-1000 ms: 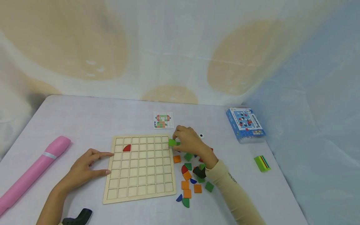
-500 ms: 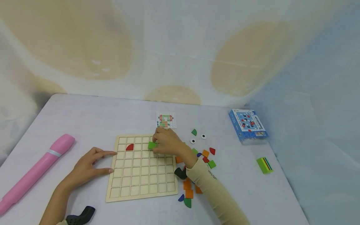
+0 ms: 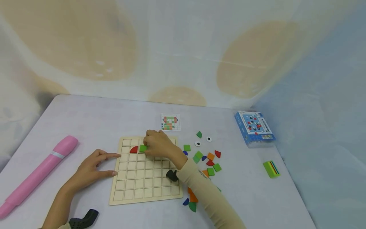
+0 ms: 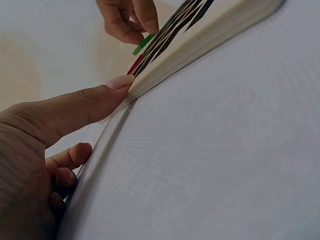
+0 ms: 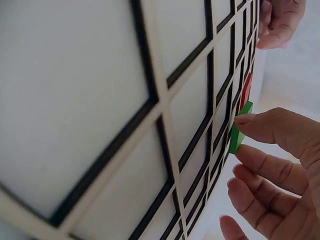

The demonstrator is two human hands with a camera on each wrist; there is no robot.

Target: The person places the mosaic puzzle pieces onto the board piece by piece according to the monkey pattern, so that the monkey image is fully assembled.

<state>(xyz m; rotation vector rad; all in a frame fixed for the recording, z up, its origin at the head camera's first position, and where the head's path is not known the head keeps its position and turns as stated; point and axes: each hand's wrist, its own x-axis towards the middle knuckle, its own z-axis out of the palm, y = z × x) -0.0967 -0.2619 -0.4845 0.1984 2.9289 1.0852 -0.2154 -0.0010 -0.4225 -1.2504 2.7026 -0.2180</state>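
A wooden grid board [image 3: 131,184] lies on the table, with a red quarter-circle piece [image 3: 133,149] in one of its upper left cells. Between thumb and forefinger, my right hand [image 3: 160,144] pinches a green square tile [image 5: 241,127] just right of the red piece. In the right wrist view the tile is tilted against the grid. At the board's left edge, my left hand [image 3: 92,165] touches the wood with its extended thumb and forefinger; the thumb [image 4: 95,102] shows at the rim in the left wrist view.
Loose orange, green, red and blue pieces [image 3: 211,171] lie right of the board, some hidden by the right forearm. Behind it is a pattern card [image 3: 170,122]. A blue box [image 3: 255,128] and a tile stack [image 3: 271,169] stand far right; a pink roll [image 3: 40,175] lies left.
My right hand has carried the green tile leftward from beyond the board's right edge to beside the red piece. The left hand stays at the board's left edge.
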